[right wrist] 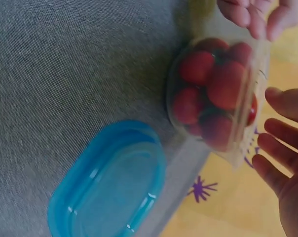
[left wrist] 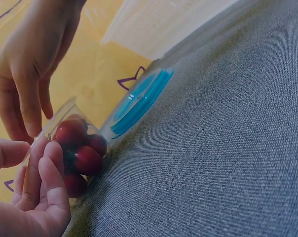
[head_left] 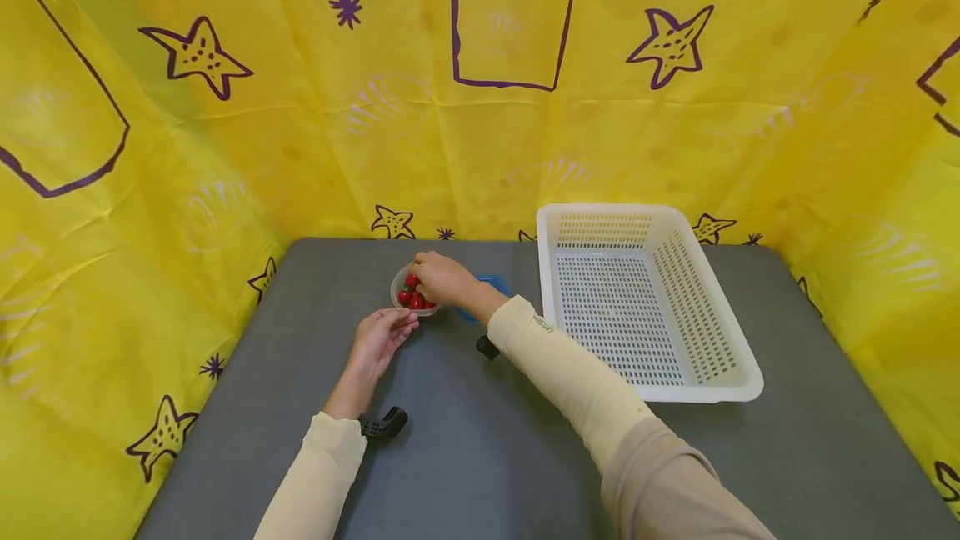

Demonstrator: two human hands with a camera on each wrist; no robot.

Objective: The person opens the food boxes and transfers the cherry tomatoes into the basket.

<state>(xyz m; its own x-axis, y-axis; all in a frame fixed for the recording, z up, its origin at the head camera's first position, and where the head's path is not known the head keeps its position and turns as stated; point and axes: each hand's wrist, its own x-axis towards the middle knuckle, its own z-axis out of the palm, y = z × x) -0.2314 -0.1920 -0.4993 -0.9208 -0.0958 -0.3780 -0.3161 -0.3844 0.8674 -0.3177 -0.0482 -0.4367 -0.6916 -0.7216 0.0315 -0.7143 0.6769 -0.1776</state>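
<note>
Head view shows your left hand (head_left: pixel 378 340) at the near rim of a clear plastic container (right wrist: pixel 238 150), thumb and fingertips pinching its edge. The container stands on the grey fabric-topped bench (head_left: pixel 465 465), left of centre toward the far edge, and holds several glossy round red fruits (right wrist: pixel 228 85). Your right hand (head_left: pixel 444 279) is over its far side, fingers parted and loosely bent with nothing seen between them; I cannot tell whether they touch the rim. Right of the container lies a blue oval plastic lid (right wrist: pixel 109 187), and farther right sits a white rectangular perforated plastic basket (head_left: pixel 675 392).
</note>
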